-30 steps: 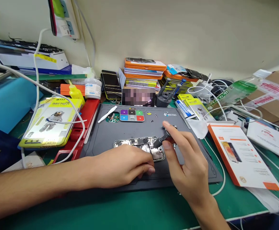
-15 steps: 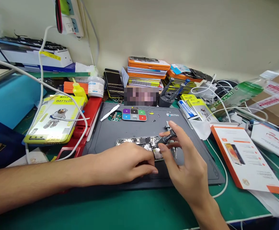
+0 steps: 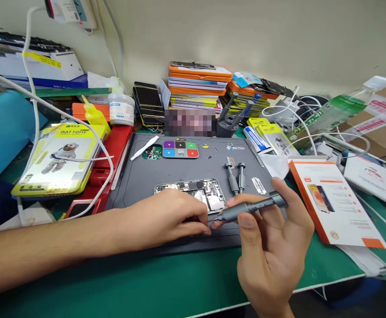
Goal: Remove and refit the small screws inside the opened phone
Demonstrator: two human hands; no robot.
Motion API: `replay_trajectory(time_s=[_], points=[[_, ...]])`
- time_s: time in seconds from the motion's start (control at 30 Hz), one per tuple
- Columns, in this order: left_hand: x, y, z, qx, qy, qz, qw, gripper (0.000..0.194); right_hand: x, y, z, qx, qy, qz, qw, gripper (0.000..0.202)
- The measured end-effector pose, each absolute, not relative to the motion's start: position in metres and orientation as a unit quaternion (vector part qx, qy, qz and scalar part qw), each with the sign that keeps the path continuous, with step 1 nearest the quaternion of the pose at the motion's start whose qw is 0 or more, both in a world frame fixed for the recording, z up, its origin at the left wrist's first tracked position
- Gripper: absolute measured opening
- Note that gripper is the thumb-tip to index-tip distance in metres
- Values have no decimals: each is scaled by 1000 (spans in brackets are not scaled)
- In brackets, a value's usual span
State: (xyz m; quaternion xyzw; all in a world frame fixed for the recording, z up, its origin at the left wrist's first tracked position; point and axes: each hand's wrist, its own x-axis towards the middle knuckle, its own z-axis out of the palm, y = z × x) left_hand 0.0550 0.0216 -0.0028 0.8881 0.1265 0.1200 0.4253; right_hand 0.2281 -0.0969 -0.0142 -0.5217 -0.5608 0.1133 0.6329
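Observation:
An opened phone [image 3: 215,194] with bare inner parts lies on the dark grey work mat [image 3: 140,176]. My left hand [image 3: 176,216] rests over its lower left part, fingers curled by the near edge; whatever the fingertips hold, if anything, is hidden. In my right hand [image 3: 269,238] is a grey screwdriver [image 3: 246,210], held nearly level, its tip pointing left close to my left fingertips. Two more grey screwdrivers [image 3: 236,177] lie side by side beyond the phone's right end. A small multicoloured tray [image 3: 180,149] sits at the mat's far side.
A white tool [image 3: 145,148] lies at the mat's upper left. Battery packs [image 3: 58,159] and a red case [image 3: 118,145] stand left, with loose white cables. Behind are a screwdriver stand [image 3: 226,128] and stacked orange boxes [image 3: 199,79]. An orange-white box [image 3: 337,201] lies right.
My right hand has moved toward me and right, turning the screwdriver from over the phone to a flatter angle. The two other screwdrivers are now uncovered. The view has shifted slightly.

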Motion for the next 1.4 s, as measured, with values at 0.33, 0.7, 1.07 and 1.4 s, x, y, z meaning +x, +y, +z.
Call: replay_trajectory(time_s=[0.33,0.7,1.07,1.4], points=[[56,22,-1,895,128,113,412,17,228,-97,-16,-533,-558,119,625,56],[56,21,-1,895,127,110,414,15,228,-99,-15,-540,-539,115,636,55],[56,20,2,899,130,113,402,14,229,-100,-15,-549,-545,119,622,55],[56,20,0,901,128,111,399,16,229,-99,-14,-547,-534,125,632,54]])
